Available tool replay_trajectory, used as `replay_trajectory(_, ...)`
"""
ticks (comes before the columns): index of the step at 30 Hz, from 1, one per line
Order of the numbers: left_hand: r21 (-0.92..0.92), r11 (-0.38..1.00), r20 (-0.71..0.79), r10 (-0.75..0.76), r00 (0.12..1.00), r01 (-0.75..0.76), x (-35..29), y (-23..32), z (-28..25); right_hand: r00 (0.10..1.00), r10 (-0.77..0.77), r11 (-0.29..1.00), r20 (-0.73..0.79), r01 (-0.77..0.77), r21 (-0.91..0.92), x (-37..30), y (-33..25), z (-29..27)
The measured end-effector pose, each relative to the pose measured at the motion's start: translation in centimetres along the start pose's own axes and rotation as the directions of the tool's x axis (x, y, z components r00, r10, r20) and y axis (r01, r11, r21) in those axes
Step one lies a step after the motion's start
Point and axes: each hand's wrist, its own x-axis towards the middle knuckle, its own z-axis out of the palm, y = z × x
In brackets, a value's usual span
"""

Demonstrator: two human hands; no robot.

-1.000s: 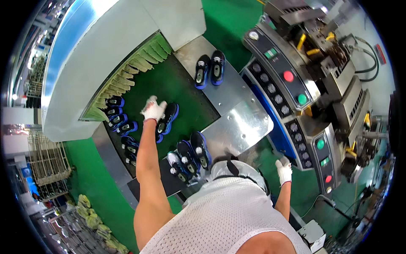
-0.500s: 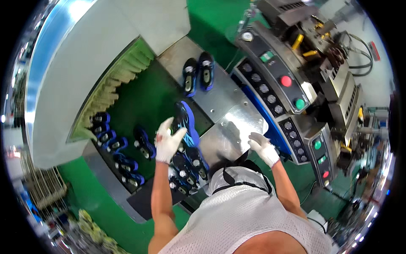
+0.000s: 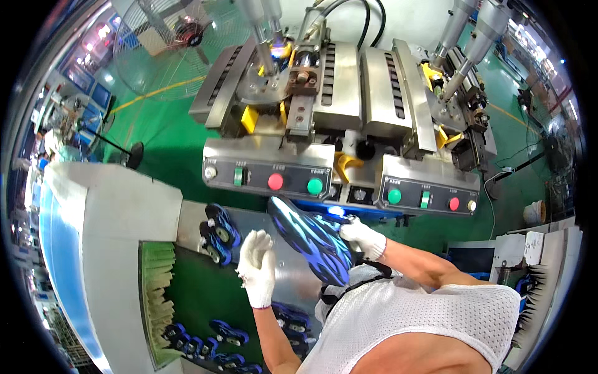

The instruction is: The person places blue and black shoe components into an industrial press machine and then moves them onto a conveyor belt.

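Note:
In my gloved right hand [image 3: 363,239] is a blue and black sneaker [image 3: 311,240] with a wavy light-blue pattern. It slants above the metal tabletop [image 3: 283,274], and my fingers close on its side near the heel or toe; which end I cannot tell. My gloved left hand [image 3: 256,268] is empty, fingers stretched upward, just left of the sneaker and apart from it. A pair of similar sneakers [image 3: 219,234] stands on the metal surface beyond my left hand. More sneakers [image 3: 291,318] lie beside my left forearm.
Ahead stands a two-station metal press [image 3: 339,93] with control panels [image 3: 268,171] bearing red and green buttons. To the left is a grey machine housing [image 3: 118,237] with a green strip curtain [image 3: 156,299] and several sneakers [image 3: 190,343] by it. A fan [image 3: 187,34] stands far left.
My view has turned right, from the curtained machine toward the press. My right hand, empty before, now grips a sneaker. My left hand has come away from the sneaker it was beside.

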Motion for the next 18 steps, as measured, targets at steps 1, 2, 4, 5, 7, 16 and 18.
replay_trajectory(1,0.019,1.0,-0.008,0.007,1.0,-0.007,0.3,-0.1,0.9,0.999,-0.029,0.999,-0.023,0.028,-0.04,-0.8,-1.0,-2.1)
replay_trajectory(2,0.012,1.0,-0.002,0.008,1.0,-0.008,0.8,-1.1,1.5,0.999,-0.029,1.0,-0.031,0.029,-0.003,-1.8,-2.1,-2.9)
replay_trajectory(4,-0.04,0.997,-0.008,-0.064,0.998,0.064,2.4,-1.7,3.2,0.993,-0.12,0.986,-0.019,0.121,0.115,-2.9,-4.6,-3.3)
replay_trajectory(5,-0.002,1.0,0.001,-0.031,1.0,0.031,3.1,-2.2,3.3,0.984,-0.164,0.962,-0.064,0.174,0.212,-3.6,-6.9,-0.4)
replay_trajectory(7,0.046,0.997,-0.012,-0.065,0.998,0.065,5.4,-1.7,5.4,0.995,-0.094,0.976,-0.022,0.097,0.195,-4.3,-8.7,-3.0)
replay_trajectory(16,0.275,0.934,0.135,0.197,0.971,-0.227,13.1,5.0,9.8,0.97,-0.244,0.957,0.021,0.237,0.17,-1.5,-11.0,-5.4)
replay_trajectory(18,0.288,0.91,0.155,0.262,0.952,-0.297,14.3,5.5,9.5,0.976,-0.215,0.955,-0.03,0.217,0.201,-0.9,-9.7,-6.6)
